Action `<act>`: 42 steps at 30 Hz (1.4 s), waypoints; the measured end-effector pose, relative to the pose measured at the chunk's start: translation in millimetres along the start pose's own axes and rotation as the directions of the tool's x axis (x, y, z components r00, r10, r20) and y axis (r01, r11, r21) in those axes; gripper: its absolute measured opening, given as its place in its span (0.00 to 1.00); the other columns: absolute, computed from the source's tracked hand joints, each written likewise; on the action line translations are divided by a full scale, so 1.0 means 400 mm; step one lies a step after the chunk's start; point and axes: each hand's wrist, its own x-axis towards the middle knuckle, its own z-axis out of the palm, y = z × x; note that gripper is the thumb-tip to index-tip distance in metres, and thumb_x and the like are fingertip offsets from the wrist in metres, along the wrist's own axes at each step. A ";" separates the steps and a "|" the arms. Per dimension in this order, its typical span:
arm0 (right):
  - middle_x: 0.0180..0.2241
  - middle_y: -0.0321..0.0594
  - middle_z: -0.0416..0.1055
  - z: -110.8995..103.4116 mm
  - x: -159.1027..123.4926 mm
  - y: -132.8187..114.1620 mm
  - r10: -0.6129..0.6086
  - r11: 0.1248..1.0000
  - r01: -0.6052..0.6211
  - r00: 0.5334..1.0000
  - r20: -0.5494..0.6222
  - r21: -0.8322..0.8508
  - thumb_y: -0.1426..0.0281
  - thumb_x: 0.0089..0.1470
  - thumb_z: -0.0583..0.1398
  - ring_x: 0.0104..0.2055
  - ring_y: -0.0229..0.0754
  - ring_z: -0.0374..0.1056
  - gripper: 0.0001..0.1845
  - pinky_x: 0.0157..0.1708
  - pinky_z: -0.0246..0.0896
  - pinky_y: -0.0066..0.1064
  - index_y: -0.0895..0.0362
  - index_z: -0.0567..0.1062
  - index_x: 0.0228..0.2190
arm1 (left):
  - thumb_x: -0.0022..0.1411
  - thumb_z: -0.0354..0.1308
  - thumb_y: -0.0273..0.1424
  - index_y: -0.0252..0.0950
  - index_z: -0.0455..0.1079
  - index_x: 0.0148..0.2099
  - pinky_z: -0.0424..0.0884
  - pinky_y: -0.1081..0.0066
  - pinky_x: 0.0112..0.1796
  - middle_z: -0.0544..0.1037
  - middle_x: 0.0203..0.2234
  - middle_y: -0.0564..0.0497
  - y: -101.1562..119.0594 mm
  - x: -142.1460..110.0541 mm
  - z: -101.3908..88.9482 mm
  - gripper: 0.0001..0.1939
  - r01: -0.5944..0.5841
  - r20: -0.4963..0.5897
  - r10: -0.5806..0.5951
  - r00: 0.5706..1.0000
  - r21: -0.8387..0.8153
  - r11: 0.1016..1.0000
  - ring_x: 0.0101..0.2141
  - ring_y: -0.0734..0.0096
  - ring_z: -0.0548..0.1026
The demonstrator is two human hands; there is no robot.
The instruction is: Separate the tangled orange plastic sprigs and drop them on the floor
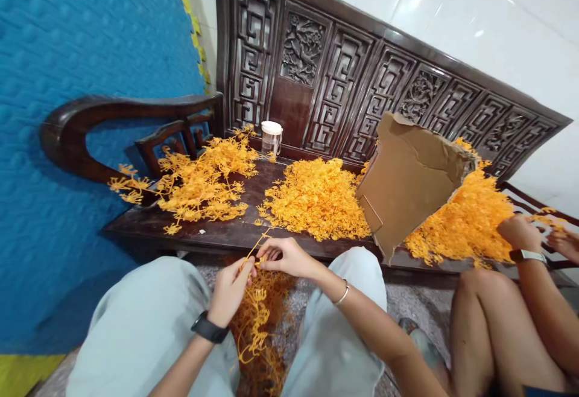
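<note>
My left hand (230,288) and my right hand (286,257) meet just in front of the dark wooden bench (226,234). Both are closed in a pinch on a thin orange plastic strand (254,252) of small pieces. The strand hangs down into a tangle of orange strands (257,324) between my knees. On the bench seat lie a pile of branched orange sprigs (203,183) at the left and a dense heap of small orange pieces (316,198) in the middle.
A torn cardboard box (407,183) leans on the bench beside another orange heap (465,222). A clear jar with a white lid (271,137) stands at the carved backrest. Another person's hand (520,232) and knee are at the right. A blue padded wall is on the left.
</note>
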 end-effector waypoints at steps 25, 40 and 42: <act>0.45 0.43 0.64 -0.383 -0.053 0.021 -0.223 0.917 -0.206 0.441 -0.869 -0.340 0.65 0.55 0.53 0.43 0.40 0.64 0.16 0.41 0.63 0.39 0.59 0.65 0.45 | 0.50 0.56 0.45 0.36 0.52 0.13 0.42 0.78 0.13 0.49 0.05 0.62 0.034 -0.065 0.018 0.25 0.437 0.443 -0.203 0.873 -0.528 0.728 0.09 0.85 0.46; 0.26 0.45 0.74 -0.554 -0.093 0.226 0.103 0.949 -0.310 0.149 -0.983 0.052 0.70 0.35 0.60 0.31 0.42 0.69 0.11 0.33 0.62 0.31 0.64 0.75 0.24 | 0.57 0.50 0.43 0.34 0.58 0.18 0.49 0.80 0.13 0.60 0.10 0.58 0.023 -0.041 0.011 0.21 0.326 0.379 -0.127 0.917 -0.526 0.786 0.11 0.84 0.54; 0.23 0.44 0.73 -0.547 -0.097 0.228 0.147 0.931 -0.355 0.142 -0.979 0.088 0.71 0.32 0.61 0.30 0.43 0.69 0.07 0.33 0.61 0.32 0.62 0.75 0.20 | 0.57 0.50 0.43 0.34 0.59 0.19 0.50 0.80 0.13 0.60 0.11 0.59 0.023 -0.039 0.010 0.21 0.332 0.383 -0.125 0.915 -0.542 0.772 0.11 0.84 0.54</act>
